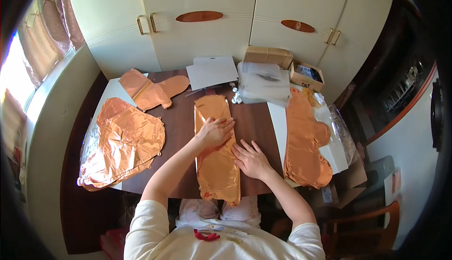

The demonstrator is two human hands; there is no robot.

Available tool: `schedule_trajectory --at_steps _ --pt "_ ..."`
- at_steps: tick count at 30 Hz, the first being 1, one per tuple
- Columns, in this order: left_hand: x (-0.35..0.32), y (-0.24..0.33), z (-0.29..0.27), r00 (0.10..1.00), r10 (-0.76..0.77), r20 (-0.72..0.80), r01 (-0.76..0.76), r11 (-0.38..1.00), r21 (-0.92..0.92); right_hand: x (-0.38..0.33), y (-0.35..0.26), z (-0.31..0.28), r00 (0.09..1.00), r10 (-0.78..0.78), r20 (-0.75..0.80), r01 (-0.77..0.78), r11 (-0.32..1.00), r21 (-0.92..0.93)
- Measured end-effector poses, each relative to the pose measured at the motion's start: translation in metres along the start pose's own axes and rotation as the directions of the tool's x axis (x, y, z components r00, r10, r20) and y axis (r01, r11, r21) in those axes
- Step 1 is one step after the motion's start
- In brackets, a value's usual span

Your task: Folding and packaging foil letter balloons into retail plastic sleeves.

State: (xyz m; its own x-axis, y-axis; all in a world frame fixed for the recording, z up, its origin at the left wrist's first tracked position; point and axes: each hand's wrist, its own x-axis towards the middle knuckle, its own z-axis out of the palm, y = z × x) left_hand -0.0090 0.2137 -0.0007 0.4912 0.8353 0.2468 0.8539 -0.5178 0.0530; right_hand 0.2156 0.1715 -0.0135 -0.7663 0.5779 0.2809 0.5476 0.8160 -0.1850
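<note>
A flat, folded copper-coloured foil balloon (217,177) lies lengthwise in front of me, its near end reaching the table's front edge. My left hand (215,132) rests flat on its upper middle, fingers stretched toward the right. At the balloon's right edge, my right hand (252,161) presses with fingers spread, the fingertips on the foil. Neither hand grips anything. To the left lies a wide pile of flat copper foil balloons (127,142), with another foil balloon (155,90) behind it. Several more flat foil balloons (303,142) with a wavy right side are stacked on the right.
White sheets (213,74), clear plastic bags (263,85) and small white pieces (236,96) lie at the table's back. A cardboard box (268,56) and a small open box (307,75) stand behind, against cream cabinets (197,38). A wooden chair (365,227) is at lower right.
</note>
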Motion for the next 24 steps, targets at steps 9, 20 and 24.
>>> schedule_trajectory --at_steps 9,20,24 --pt "0.036 -0.035 -0.002 0.981 -0.117 0.152 0.108 0.992 0.065 -0.003 0.002 0.000 1.000 -0.009 0.000 0.009 1.000 0.002" --pt "0.045 -0.051 0.012 0.995 -0.104 -0.004 0.103 0.989 0.107 -0.012 -0.001 -0.006 0.998 -0.036 0.049 0.038 0.999 -0.038" --pt "0.062 -0.077 -0.001 0.986 -0.115 -0.123 0.134 0.979 0.156 -0.022 -0.004 -0.010 0.998 -0.020 0.057 0.023 0.999 -0.047"
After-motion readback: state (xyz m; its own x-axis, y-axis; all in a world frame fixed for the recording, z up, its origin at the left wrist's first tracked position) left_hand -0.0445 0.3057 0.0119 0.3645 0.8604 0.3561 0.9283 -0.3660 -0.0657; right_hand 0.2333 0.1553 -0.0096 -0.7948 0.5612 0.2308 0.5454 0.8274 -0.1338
